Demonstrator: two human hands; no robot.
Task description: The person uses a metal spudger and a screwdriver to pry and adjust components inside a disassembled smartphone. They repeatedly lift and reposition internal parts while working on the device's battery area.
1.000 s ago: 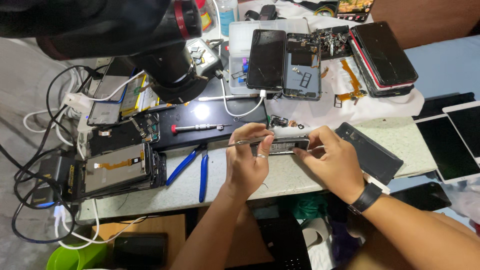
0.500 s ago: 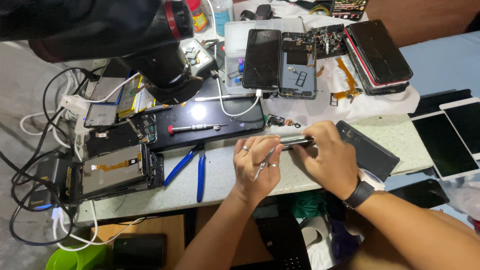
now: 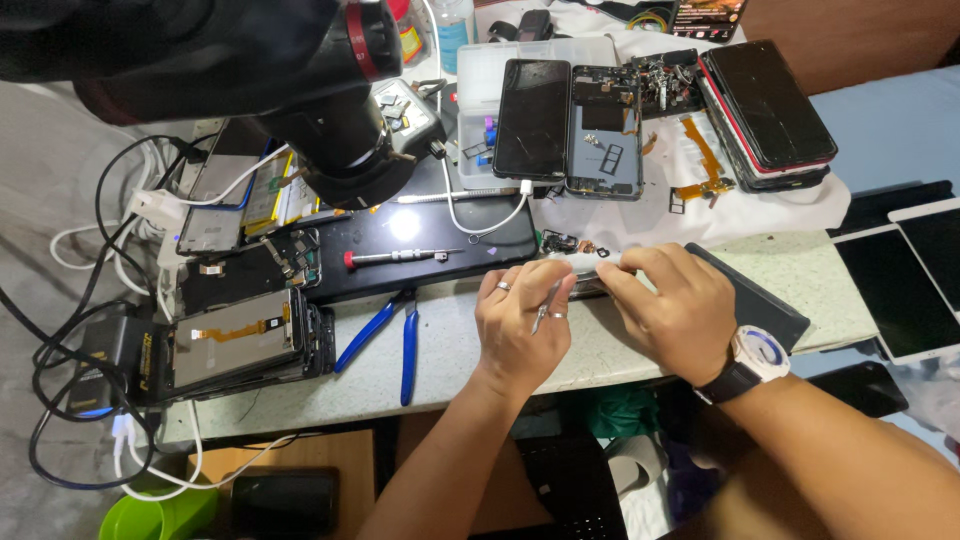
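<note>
Dark phone screen at the table's back, stacked black screens right, white-edged tablets far right

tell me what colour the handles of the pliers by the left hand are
Blue, seen in the head view: the pliers lie just beside the left hand.

The scene is brightly and evenly lit from above, with mostly soft, short shadows. A small white glare spot sits on the glossy black mat, and fainter sheen streaks the dark phone screens at the top right. The large black microscope body at the upper left is close to the lens and out of focus, a dark mass blocking part of the view. The left hand and right hand look sharp, without motion blur. Below the table edge the picture falls into dim shadow. Straight edges bow slightly near the frame borders.
</note>
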